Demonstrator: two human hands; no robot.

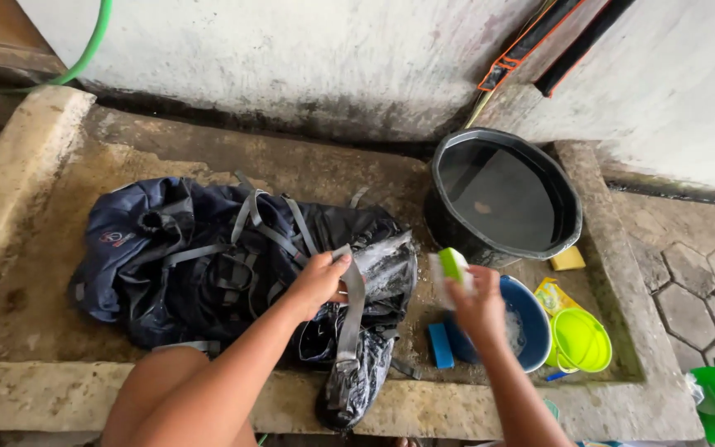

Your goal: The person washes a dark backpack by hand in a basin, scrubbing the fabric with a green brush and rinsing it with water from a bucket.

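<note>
A wet backpack was held and scrubbed on a concrete wash slab.

At frame centre, a grey strap (352, 302) of the dark blue backpack (200, 265) was gripped by the left hand (318, 283). Right of centre, a green-and-white brush (450, 271) was held by the right hand (480, 308) above a blue basin (531, 319), below a black bucket (502, 199) of water.

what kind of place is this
Probably an outdoor concrete wash basin at a home: a black tub of water, a wet backpack being scrubbed, a green hose.
</note>
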